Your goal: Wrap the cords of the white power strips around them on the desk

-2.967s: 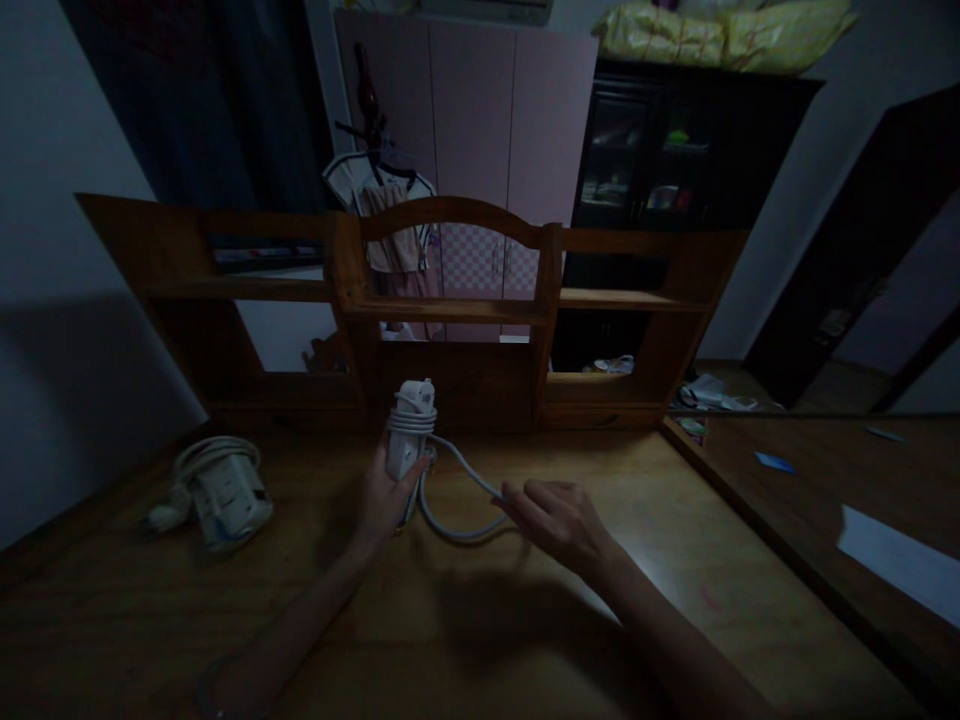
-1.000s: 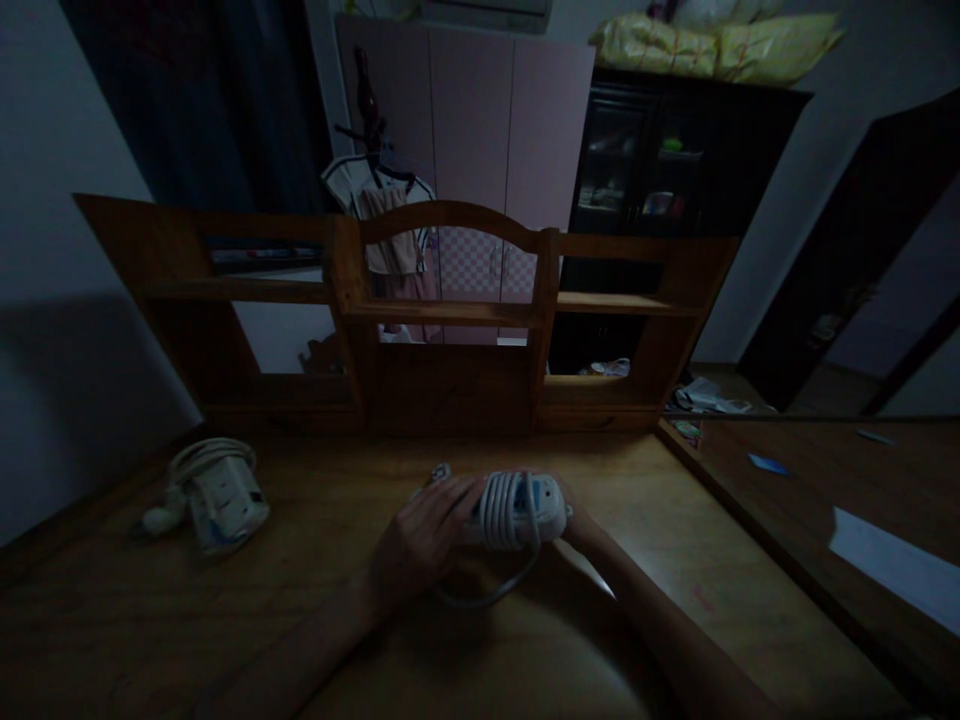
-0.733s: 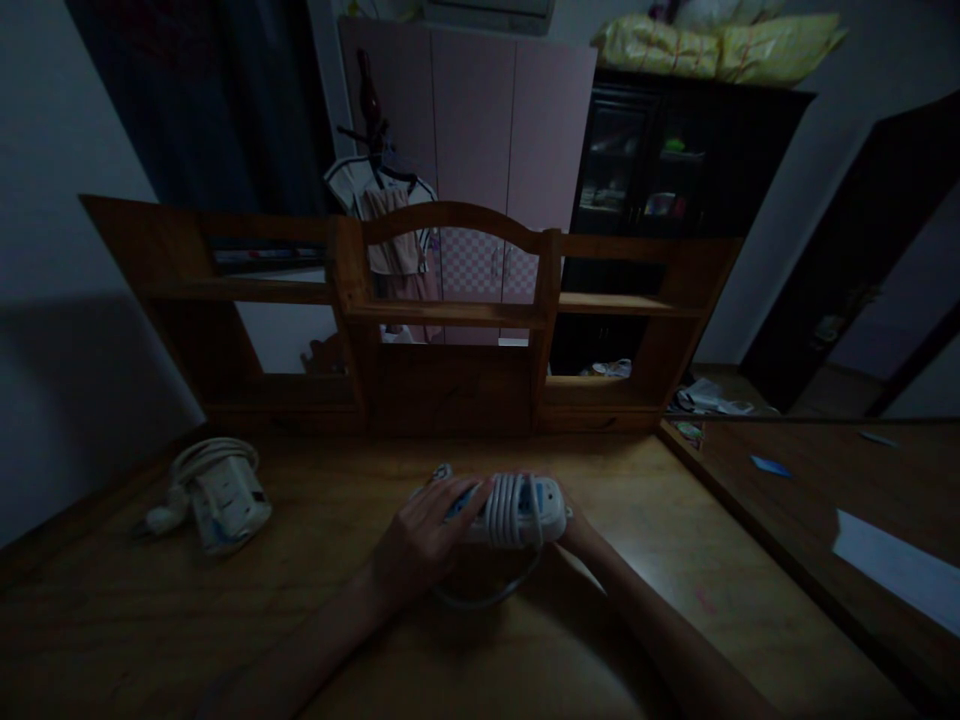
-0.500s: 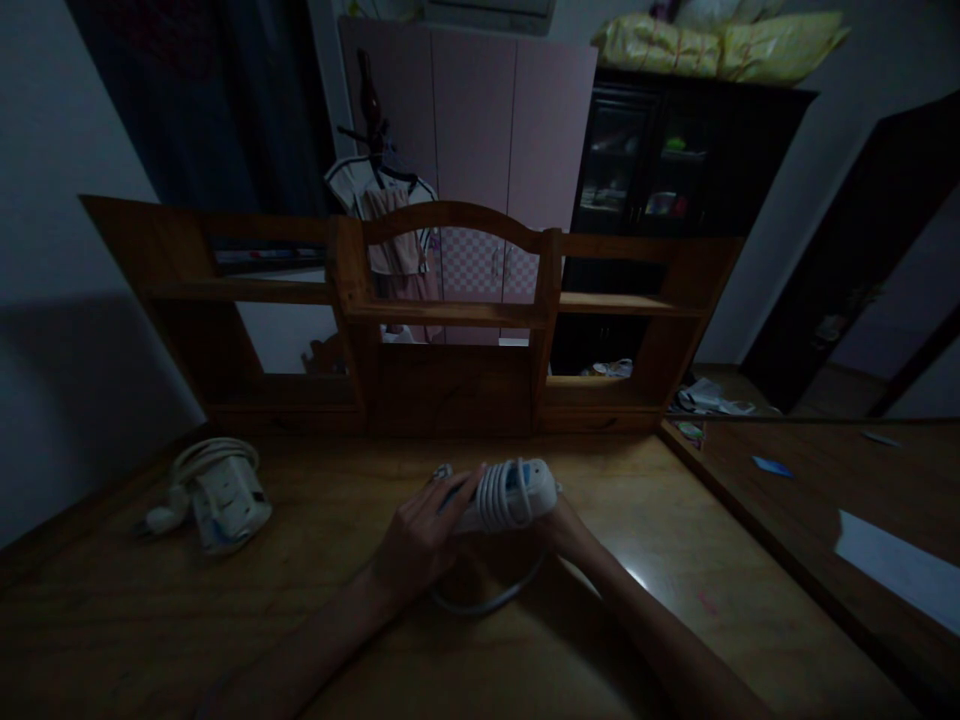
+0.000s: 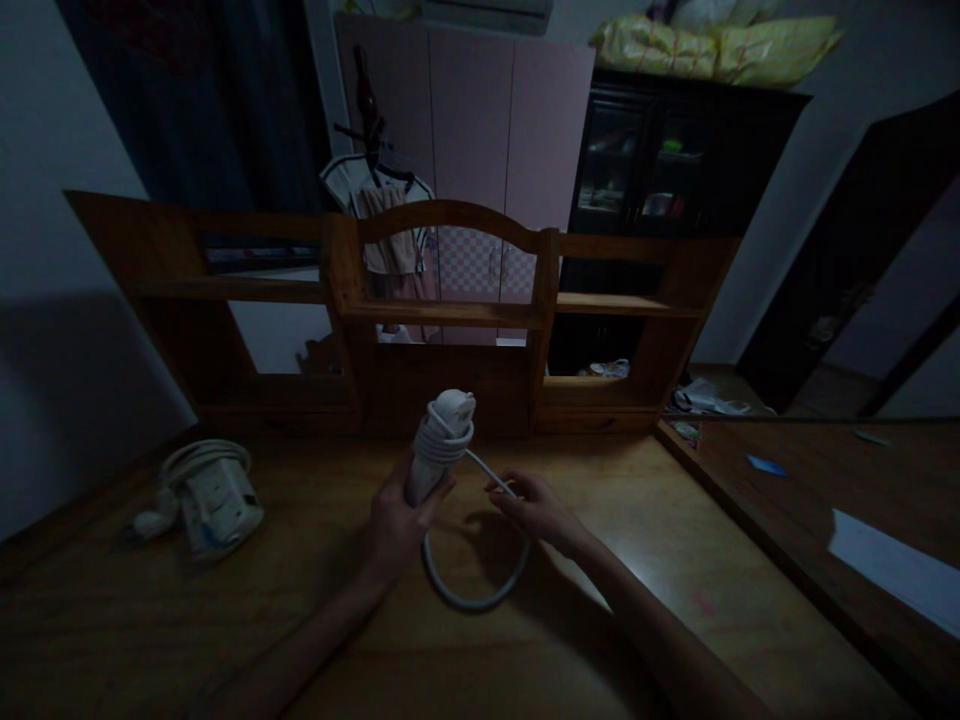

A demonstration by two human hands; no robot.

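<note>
My left hand point(image 5: 395, 520) grips the lower end of a white power strip point(image 5: 442, 437), which stands upright above the wooden desk point(image 5: 315, 620). Its white cord point(image 5: 469, 595) is wound several times round the upper part of the strip. From there the cord runs to my right hand point(image 5: 534, 508), which pinches it just right of the strip. Below both hands the rest of the cord hangs in a loose loop down to the desk.
A second white power strip point(image 5: 214, 497) with a coiled cord lies at the desk's left. A wooden shelf unit point(image 5: 442, 310) stands along the back edge. An adjoining desk point(image 5: 810, 500) on the right carries papers. The room is dim.
The strip lay flat between both hands half a second ago; now my left hand has it stood upright and my right hand has drawn out to the cord.
</note>
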